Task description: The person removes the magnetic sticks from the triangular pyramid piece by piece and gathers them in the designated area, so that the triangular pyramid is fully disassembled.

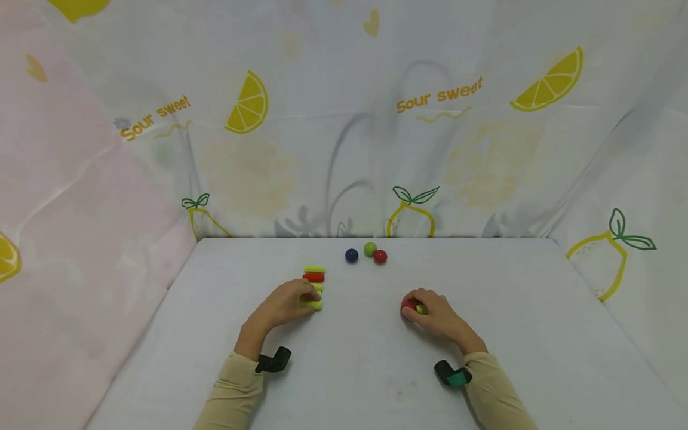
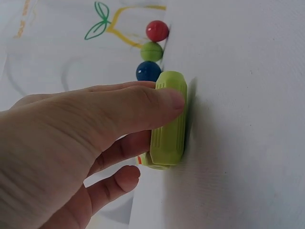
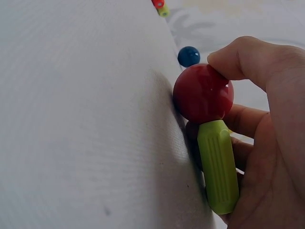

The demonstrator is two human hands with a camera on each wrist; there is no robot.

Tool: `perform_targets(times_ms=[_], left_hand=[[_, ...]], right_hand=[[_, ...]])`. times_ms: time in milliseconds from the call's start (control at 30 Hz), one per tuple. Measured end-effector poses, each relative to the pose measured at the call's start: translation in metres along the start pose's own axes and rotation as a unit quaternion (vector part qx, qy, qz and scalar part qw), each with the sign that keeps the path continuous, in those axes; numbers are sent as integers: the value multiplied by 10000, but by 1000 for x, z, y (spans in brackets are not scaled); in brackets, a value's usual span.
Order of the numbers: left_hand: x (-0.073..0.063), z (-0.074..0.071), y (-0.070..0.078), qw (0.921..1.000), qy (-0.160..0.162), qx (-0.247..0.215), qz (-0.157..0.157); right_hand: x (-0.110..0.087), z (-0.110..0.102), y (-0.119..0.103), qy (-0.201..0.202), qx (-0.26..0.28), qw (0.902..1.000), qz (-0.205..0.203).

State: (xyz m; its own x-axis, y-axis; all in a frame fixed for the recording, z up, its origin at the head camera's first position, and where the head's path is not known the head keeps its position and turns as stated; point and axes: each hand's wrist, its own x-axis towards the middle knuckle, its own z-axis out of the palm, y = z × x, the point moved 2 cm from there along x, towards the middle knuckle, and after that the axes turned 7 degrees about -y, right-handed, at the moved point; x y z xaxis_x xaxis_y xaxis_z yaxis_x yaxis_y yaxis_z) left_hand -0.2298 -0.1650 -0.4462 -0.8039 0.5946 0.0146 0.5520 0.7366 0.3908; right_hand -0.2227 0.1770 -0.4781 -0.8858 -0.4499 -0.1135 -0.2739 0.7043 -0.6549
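My left hand is at the near end of a row of short rods. In the left wrist view its thumb lies across a yellow-green rod, with fingers behind it, pinching it near the table surface. A red rod and another yellow-green rod lie farther along the row, which the hand partly covers. On the right, my right hand grips a glossy red ball between thumb and fingers. A ribbed yellow-green rod touches that ball end-on and lies alongside the palm.
Toward the back of the white table sit a dark blue ball, a green ball and a second red ball. Behind the table's far edge hangs a lemon-printed cloth.
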Motion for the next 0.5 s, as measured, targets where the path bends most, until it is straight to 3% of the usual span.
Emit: perform_targets(times_ms=[167,500], left_hand=[[0,1,-1,10000,45,85,-12],[0,3,-1,9994,39,111,-336]], right_hand=[[0,0,-1,-20,-17,10000,-2],[0,0,1,-29,27,10000,-45]])
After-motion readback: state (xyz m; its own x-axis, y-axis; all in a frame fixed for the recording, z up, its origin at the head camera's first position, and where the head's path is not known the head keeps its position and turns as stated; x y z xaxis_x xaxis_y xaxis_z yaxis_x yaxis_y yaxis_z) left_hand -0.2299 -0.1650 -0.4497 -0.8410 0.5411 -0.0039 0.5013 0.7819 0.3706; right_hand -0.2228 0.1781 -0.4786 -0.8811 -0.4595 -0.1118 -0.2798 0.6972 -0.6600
